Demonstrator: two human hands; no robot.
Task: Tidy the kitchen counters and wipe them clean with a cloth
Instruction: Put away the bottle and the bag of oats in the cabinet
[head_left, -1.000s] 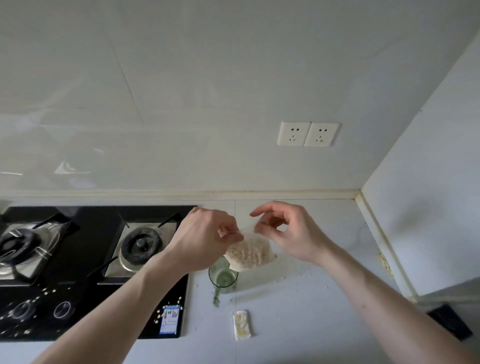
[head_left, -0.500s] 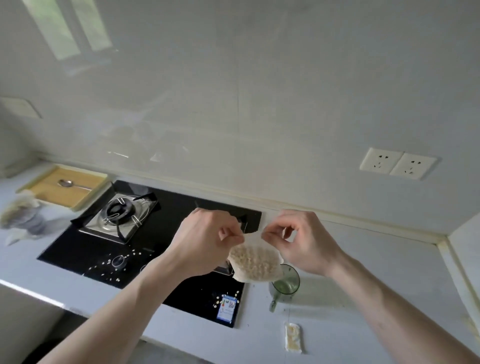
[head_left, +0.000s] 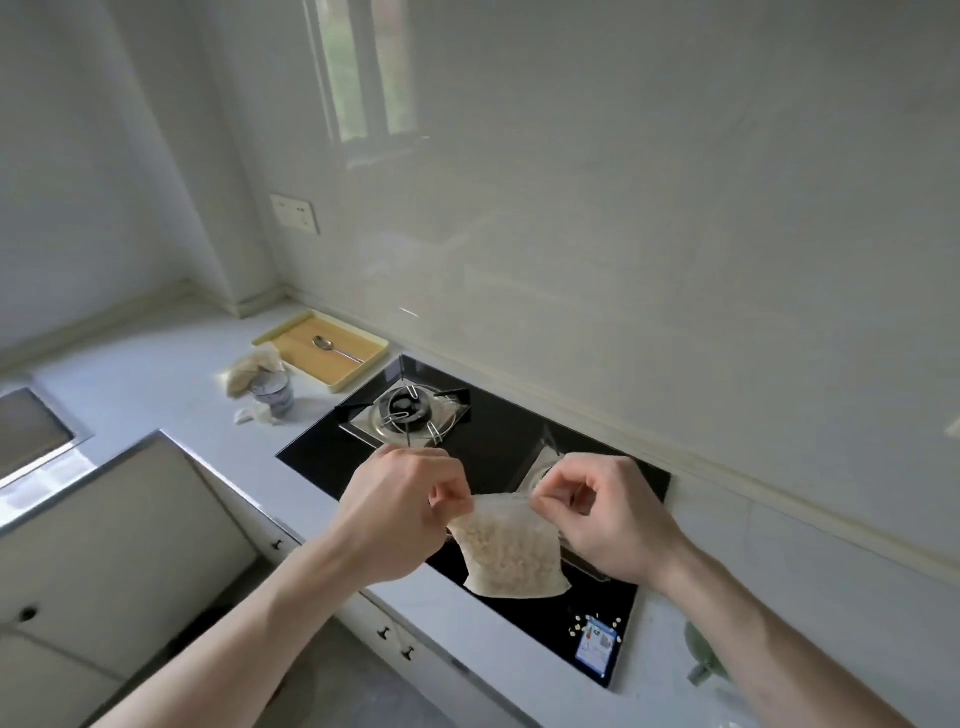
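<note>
Fingers and thumbs of both hands pinch the top edge of one small clear bag (head_left: 506, 553) of pale grains, the left hand (head_left: 400, 512) at its left corner and the right hand (head_left: 605, 519) at its right, so the bag hangs upright in the air above the front of the black gas hob (head_left: 498, 452); gripping it by the mouth probably serves to keep the contents from spilling, or to press it closed, while it is carried off the worktop. A few loose grains (head_left: 592, 623) lie scattered on the hob glass beside one blue sticker (head_left: 597, 644), which suggests wiping is yet to come. At the right forearm one green cup (head_left: 701, 657) peeks out, mostly hidden. On the hob, two burners exist as far as I can tell: one plain (head_left: 410, 410), the other largely covered by the hands. Farther along the white counter (head_left: 156, 384) stands one small striped cup (head_left: 272, 395) with one crumpled cloth (head_left: 252, 371) draped over it, likely the wiping cloth, untouched. Beyond sits one yellow tray (head_left: 363, 364) holding one spoon (head_left: 332, 348), against the wall.
</note>
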